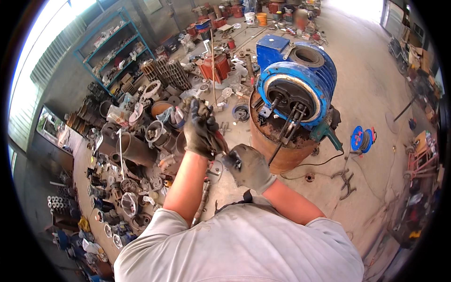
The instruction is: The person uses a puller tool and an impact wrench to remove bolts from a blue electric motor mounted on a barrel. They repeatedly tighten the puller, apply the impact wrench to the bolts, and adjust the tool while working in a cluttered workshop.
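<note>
In front of my chest my left hand [203, 129], in a dark, dirty work glove, is closed around a red-handled tool [220, 138]. A short bit of its metal shaft shows below the handle; its exact kind is hidden. My right hand [249, 167], in a grey glove with black stains, is curled at the lower end of that shaft. What its fingers hold is hidden. Beyond it, a blue motor housing [324, 70] lies on a rusty drum [270, 148], its round opening facing me. A puller with black rods [292, 124] reaches into the opening.
A green power tool [327, 135] hangs at the drum's right side, its cord on the floor. A blue cable reel [361, 139] and a dark puller [345, 184] lie farther right. Motor parts and a red motor [213, 69] crowd the left, before blue shelves [112, 51].
</note>
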`<state>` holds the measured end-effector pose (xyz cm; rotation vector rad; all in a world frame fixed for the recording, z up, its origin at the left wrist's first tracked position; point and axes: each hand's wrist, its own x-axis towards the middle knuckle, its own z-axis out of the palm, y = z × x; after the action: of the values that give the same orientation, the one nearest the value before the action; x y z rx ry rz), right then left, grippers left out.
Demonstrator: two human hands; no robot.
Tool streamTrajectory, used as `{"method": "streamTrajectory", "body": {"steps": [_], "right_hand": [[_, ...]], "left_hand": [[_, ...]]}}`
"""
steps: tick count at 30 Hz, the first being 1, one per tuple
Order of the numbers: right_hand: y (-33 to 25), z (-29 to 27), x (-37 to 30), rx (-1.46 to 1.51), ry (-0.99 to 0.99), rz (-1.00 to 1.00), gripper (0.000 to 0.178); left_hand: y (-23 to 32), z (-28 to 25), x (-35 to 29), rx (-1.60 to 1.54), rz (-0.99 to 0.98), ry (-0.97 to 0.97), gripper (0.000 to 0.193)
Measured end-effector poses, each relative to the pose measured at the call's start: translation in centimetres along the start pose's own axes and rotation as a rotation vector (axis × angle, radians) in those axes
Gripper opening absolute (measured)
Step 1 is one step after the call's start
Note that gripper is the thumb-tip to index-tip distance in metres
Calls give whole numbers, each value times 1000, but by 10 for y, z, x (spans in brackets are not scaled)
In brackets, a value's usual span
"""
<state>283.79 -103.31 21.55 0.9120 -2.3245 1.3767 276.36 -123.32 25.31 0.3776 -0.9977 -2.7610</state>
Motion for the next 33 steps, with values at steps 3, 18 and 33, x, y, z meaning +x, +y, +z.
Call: {"method": "streamTrajectory", "body": {"steps": [3,18,33], "right_hand": [[8,-10,-1,-73,-103,-56,30],[50,-69,-18,154,-182,110,25],[57,-191,-269,373,800,685,45]], "left_hand": [[-1,6,2,-1,71,-37,25],[-52,60,23,-1,-30,-153,25],[-67,328,214,1918,885,-93,100]]}}
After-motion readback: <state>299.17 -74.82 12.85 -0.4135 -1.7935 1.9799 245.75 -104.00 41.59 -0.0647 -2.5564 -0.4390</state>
